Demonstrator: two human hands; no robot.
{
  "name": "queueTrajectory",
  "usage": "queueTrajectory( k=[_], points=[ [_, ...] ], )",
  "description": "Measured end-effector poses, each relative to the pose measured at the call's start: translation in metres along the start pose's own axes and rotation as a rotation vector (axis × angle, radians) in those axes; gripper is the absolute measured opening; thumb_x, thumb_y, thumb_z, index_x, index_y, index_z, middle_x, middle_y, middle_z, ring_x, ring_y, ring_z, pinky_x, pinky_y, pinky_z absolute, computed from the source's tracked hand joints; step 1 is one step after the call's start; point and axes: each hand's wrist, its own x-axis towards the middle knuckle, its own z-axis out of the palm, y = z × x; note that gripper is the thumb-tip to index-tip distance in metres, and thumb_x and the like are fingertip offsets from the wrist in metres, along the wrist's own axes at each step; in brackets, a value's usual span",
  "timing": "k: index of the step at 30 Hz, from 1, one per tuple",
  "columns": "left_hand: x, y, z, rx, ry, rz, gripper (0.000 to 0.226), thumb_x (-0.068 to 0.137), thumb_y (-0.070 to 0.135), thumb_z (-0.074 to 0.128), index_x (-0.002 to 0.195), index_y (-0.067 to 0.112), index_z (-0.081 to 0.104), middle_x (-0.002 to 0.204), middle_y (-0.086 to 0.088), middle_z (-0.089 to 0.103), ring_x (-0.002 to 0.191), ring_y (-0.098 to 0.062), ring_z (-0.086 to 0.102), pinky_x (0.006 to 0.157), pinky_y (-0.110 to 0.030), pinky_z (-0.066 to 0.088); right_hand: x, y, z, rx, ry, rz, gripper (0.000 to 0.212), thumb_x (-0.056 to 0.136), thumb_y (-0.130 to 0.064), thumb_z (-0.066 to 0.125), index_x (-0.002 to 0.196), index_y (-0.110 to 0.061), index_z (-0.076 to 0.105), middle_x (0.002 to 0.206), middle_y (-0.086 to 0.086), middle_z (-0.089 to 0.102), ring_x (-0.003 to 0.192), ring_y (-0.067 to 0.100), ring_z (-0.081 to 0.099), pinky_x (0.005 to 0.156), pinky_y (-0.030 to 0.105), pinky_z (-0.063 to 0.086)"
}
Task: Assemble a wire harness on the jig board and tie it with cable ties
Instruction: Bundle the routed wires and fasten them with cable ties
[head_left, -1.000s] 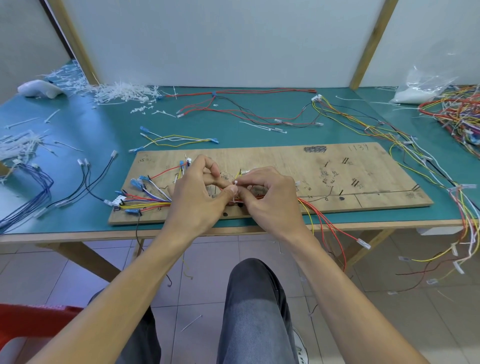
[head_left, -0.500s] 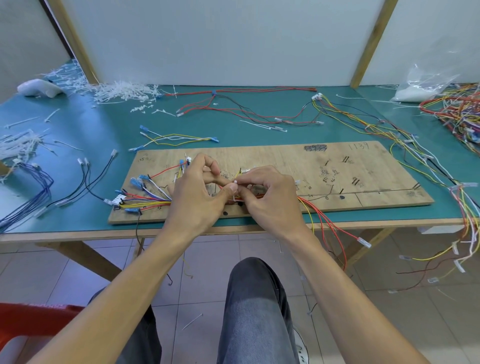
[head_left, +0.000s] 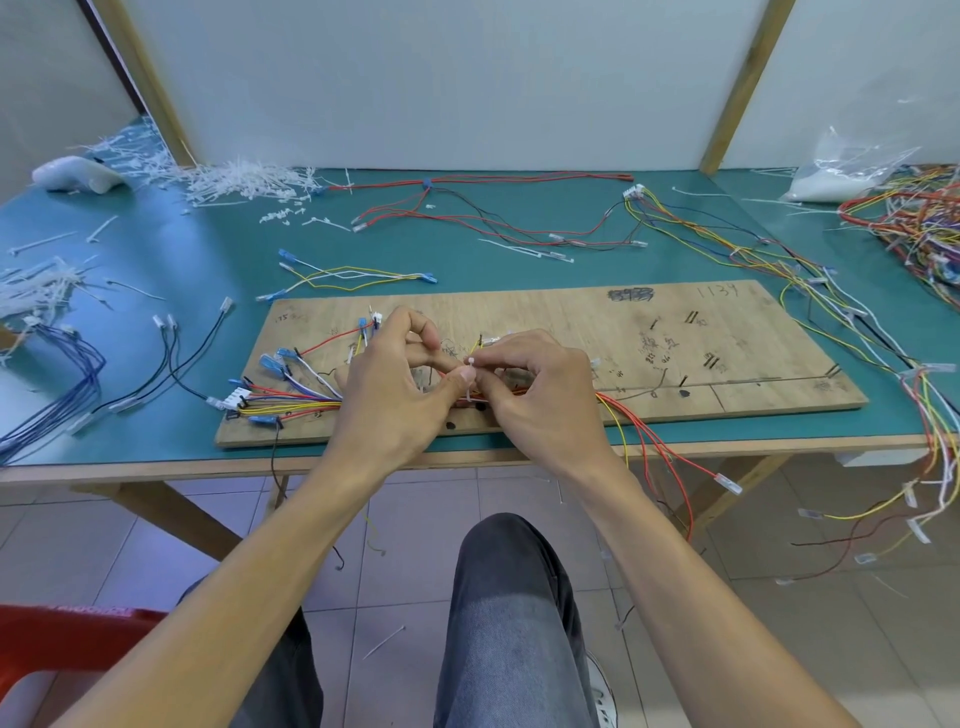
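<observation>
White panel walls (head_left: 441, 83), green-topped wooden table (head_left: 156, 270), pale tiled floor (head_left: 405, 545).

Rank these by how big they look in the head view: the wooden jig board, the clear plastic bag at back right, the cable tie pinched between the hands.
1. jig board
2. plastic bag, which lies farther from the camera, so its true size is unsure
3. cable tie

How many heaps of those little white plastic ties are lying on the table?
2. The back-left heap lies at the far left corner; the left-edge heap lies nearer, beside the blue wires. Single ties lie scattered about, and the bag at the right may hide more.
</observation>
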Motion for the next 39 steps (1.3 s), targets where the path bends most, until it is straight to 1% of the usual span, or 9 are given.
queueTrajectory(
  k=[10, 14, 15, 20, 25, 31, 34, 37, 39],
  points=[
    [0.001, -0.002, 0.002, -0.001, 0.036, -0.015, 0.03, 0.085, 0.03, 0.084, 0.095, 0.028, 0.055, 0.082, 0.027, 0.073, 0.091, -0.005, 0.07, 0.1, -0.055, 0.046, -0.001, -0.001, 0.0, -0.028, -0.023, -0.078, 0.012, 0.084, -0.004, 0.082, 0.091, -0.013, 0.086, 0.088, -0.002, 0.079, 0.097, 0.02, 0.068, 0.086, 0.043, 0.055],
    [0.006, -0.001, -0.002, 0.038, -0.013, -0.008, 0.012, 0.088, 0.026, 0.083, 0.095, 0.028, 0.073, 0.076, 0.019, 0.075, 0.085, 0.007, 0.069, 0.086, -0.025, 0.051, -0.004, -0.004, 0.0, -0.062, -0.045, -0.124, 0.011, 0.085, -0.014, 0.081, 0.094, -0.017, 0.085, 0.086, -0.004, 0.078, 0.099, 0.02, 0.065, 0.085, 0.042, 0.054],
    [0.009, 0.0, -0.004, 0.054, -0.045, -0.013, 0.009, 0.088, 0.024, 0.082, 0.094, 0.028, 0.076, 0.076, 0.017, 0.076, 0.084, 0.006, 0.069, 0.084, -0.022, 0.052, -0.004, -0.004, 0.0, -0.074, -0.05, -0.133, 0.012, 0.084, -0.016, 0.081, 0.095, -0.018, 0.085, 0.086, -0.004, 0.077, 0.099, 0.02, 0.064, 0.085, 0.042, 0.054],
    [0.02, 0.008, -0.014, 0.087, -0.21, -0.076, 0.005, 0.091, 0.027, 0.079, 0.087, 0.03, 0.076, 0.072, 0.012, 0.076, 0.081, -0.011, 0.071, 0.077, -0.031, 0.052, -0.003, -0.002, 0.0, -0.081, -0.052, -0.122, 0.013, 0.083, -0.02, 0.084, 0.097, -0.02, 0.085, 0.086, -0.005, 0.075, 0.101, 0.019, 0.062, 0.085, 0.041, 0.053],
    [0.026, 0.013, -0.02, 0.027, -0.304, -0.075, 0.008, 0.092, 0.025, 0.078, 0.087, 0.026, 0.073, 0.07, 0.0, 0.074, 0.06, -0.007, 0.055, 0.071, -0.032, 0.048, -0.002, -0.002, -0.002, -0.027, -0.059, -0.069, 0.016, 0.082, -0.02, 0.085, 0.098, -0.023, 0.087, 0.087, -0.004, 0.076, 0.107, 0.015, 0.064, 0.09, 0.04, 0.053],
    [0.033, 0.015, -0.021, 0.028, -0.359, -0.105, 0.009, 0.094, 0.023, 0.077, 0.086, 0.022, 0.073, 0.068, 0.003, 0.075, 0.058, -0.006, 0.052, 0.074, -0.033, 0.047, -0.002, -0.004, -0.001, -0.006, -0.048, -0.052, 0.008, 0.085, -0.021, 0.086, 0.092, -0.021, 0.087, 0.083, -0.004, 0.077, 0.105, 0.013, 0.066, 0.088, 0.038, 0.054],
    [0.039, 0.016, -0.019, 0.071, -0.339, -0.099, 0.011, 0.092, 0.02, 0.079, 0.083, 0.021, 0.074, 0.075, 0.003, 0.077, 0.069, -0.012, 0.062, 0.086, -0.04, 0.055, -0.002, -0.004, 0.0, -0.02, -0.034, -0.051, 0.008, 0.09, -0.026, 0.083, 0.087, -0.019, 0.087, 0.079, -0.006, 0.077, 0.102, 0.013, 0.067, 0.087, 0.039, 0.054],
    [0.04, 0.018, -0.016, 0.115, -0.291, -0.05, 0.013, 0.09, 0.016, 0.079, 0.079, 0.021, 0.073, 0.08, 0.007, 0.074, 0.08, -0.013, 0.066, 0.096, -0.046, 0.053, 0.0, -0.004, 0.0, -0.036, -0.023, -0.034, 0.014, 0.093, -0.026, 0.081, 0.082, -0.018, 0.086, 0.078, -0.009, 0.075, 0.101, 0.014, 0.068, 0.086, 0.041, 0.055],
    [0.04, 0.019, -0.014, 0.144, -0.281, -0.023, 0.015, 0.089, 0.017, 0.079, 0.078, 0.022, 0.071, 0.081, 0.008, 0.073, 0.088, -0.014, 0.067, 0.1, -0.05, 0.049, 0.001, -0.005, -0.001, -0.006, -0.031, 0.004, 0.009, 0.09, -0.025, 0.082, 0.085, -0.018, 0.085, 0.082, -0.025, 0.067, 0.101, 0.012, 0.068, 0.088, 0.041, 0.056]
  ],
)
